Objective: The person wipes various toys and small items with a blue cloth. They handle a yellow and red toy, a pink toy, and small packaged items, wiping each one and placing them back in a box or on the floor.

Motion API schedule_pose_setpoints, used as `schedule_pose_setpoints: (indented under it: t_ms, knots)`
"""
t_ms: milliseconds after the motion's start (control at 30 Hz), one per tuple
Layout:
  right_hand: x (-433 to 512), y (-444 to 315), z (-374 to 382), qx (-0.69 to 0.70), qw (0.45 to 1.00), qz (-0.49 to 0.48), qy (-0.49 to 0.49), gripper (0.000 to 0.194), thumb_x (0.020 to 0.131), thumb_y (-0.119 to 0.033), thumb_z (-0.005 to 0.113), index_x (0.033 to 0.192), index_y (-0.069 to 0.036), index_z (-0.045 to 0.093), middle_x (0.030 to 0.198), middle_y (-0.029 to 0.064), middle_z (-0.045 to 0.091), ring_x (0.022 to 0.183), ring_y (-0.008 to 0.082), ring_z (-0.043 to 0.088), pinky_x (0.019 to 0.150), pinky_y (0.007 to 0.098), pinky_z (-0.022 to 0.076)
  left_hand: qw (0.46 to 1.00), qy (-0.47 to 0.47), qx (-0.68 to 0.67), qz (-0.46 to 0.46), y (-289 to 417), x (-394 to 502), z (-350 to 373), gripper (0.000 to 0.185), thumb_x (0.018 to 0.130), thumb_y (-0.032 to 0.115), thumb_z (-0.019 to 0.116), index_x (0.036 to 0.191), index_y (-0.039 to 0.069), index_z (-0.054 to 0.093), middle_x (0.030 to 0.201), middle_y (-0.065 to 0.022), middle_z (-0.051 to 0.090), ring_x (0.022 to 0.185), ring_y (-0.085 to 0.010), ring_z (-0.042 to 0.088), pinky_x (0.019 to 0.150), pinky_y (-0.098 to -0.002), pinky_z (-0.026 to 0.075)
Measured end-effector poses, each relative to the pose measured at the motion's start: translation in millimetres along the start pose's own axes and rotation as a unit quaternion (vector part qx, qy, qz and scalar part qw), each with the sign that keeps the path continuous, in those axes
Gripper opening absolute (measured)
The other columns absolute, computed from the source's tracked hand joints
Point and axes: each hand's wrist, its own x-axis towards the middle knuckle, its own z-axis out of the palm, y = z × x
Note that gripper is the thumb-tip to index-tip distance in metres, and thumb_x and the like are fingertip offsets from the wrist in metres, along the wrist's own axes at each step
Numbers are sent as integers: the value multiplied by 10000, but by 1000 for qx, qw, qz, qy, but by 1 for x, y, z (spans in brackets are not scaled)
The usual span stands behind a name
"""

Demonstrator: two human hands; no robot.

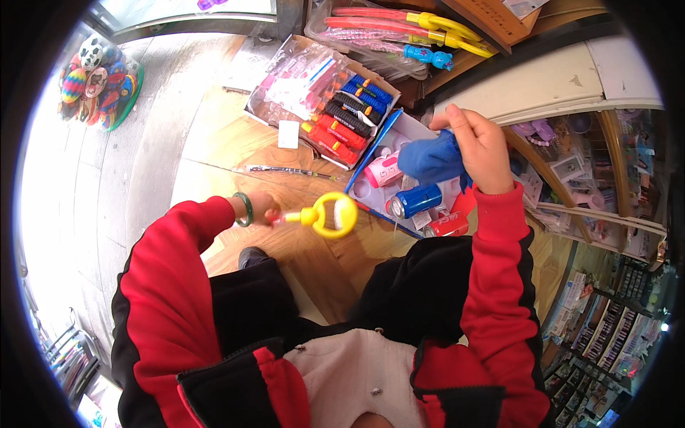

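Note:
My left hand [261, 208], with a green bangle at the wrist, is closed around the red end of a toy with a yellow ring handle [336, 215]. The ring points right, above the wooden floor. My right hand [481, 147] grips a bunched blue cloth [431, 158]. This cloth hangs over an open box [369, 192] with a moulded plastic tray, hiding part of it. A pink can-shaped toy [383, 170], a blue can [416, 201] and a red can [447, 224] lie in that box.
Behind stands a cardboard box [386, 109] of blue, black and red toys and bagged pink items. Long toys with yellow handles [449, 29] lie at the top. A glass display cabinet [583, 160] rises on the right. A pile of balls [96, 80] sits far left.

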Motion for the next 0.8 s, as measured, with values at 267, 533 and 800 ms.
schedule_pose_setpoints:
  t_ms: [267, 533, 800]
  knots:
    - [-6, 33, 29, -20, 974, 186, -131, 576, 980, -347, 603, 1363, 54, 449, 1039, 123, 674, 933, 169, 642, 830, 297, 506, 975, 194, -78, 78, 41, 1, -111, 297, 820, 224, 734, 1027, 47, 615, 828, -119, 631, 770, -304, 617, 699, -384, 484]
    - [7, 25, 35, 362, 907, 216, -12, 298, 948, -214, 647, 1148, 6, 623, 977, 64, 692, 832, 130, 667, 744, 264, 538, 964, 254, 74, 0, 97, -9, -172, 389, 810, 132, 699, 1164, 28, 576, 1030, -187, 624, 986, -365, 600, 818, -456, 485]
    - [10, 12, 21, 460, 854, 136, 199, 282, 979, -223, 597, 1156, -5, 610, 1032, 87, 685, 893, 184, 685, 792, 312, 557, 777, 613, 112, 87, 126, -10, -185, 481, 789, -52, 599, 1257, 35, 536, 1284, -142, 539, 1111, -342, 562, 926, -418, 487]
